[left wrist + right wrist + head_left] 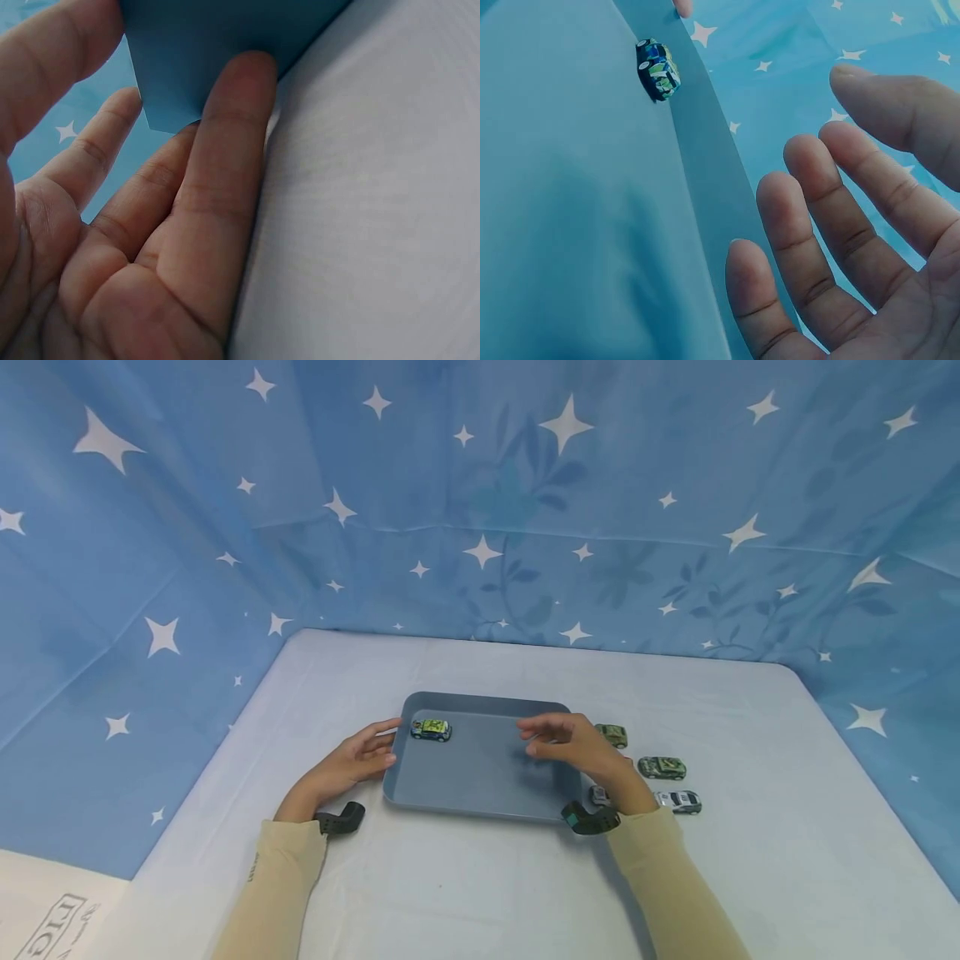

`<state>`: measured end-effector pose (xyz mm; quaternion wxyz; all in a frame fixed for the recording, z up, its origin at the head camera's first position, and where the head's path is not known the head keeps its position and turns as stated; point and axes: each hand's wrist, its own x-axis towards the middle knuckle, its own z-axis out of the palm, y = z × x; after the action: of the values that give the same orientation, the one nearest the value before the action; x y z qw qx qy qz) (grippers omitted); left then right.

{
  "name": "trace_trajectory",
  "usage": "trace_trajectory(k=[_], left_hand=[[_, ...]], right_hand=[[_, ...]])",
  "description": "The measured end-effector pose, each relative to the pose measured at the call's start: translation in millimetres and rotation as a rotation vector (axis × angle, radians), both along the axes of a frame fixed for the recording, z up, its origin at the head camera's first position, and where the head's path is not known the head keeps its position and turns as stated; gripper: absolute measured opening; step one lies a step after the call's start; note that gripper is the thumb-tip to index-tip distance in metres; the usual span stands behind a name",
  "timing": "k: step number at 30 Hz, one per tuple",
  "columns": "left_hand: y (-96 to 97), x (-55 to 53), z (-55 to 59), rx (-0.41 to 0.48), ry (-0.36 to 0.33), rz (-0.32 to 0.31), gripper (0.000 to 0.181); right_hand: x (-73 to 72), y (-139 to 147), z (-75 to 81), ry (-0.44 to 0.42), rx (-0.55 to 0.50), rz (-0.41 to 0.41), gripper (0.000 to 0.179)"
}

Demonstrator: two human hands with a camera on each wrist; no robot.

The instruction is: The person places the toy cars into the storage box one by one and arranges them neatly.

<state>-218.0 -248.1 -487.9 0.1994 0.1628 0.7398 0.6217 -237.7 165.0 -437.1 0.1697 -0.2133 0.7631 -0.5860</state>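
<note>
Grey tray floor (465, 777) lies bare beneath the right hand (573, 743), tray edge (480, 815) touching the left hand (354, 760), each grip released.

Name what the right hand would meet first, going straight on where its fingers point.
Probably the yellow-green toy car near the left end of the tray, though the right hand's height is unclear; it might pass above.

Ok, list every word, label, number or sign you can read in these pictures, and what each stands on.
"IG", boxed, after an unclear letter: pale cream sheet at lower left, cut off by the frame edge; small print beside it unreadable.
Beige left sleeve: tiny dark lettering, too small to read.
Silver toy car, yellow-green and blue toy car: any markings too small.
</note>
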Motion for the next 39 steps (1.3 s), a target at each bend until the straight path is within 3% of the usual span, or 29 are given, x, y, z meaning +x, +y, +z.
trace_trajectory(k=[14,39], left_hand=[[1.5,-0.7,-1.8,-0.017,0.006,0.003,0.073],[0.7,0.9,-1.5,-0.032,0.021,0.001,0.072]], right_hand=[[5.9,12,3.3,0.037,0.010,0.022,0.049],[18.9,54,11.6,0.052,0.087,-0.047,0.050]])
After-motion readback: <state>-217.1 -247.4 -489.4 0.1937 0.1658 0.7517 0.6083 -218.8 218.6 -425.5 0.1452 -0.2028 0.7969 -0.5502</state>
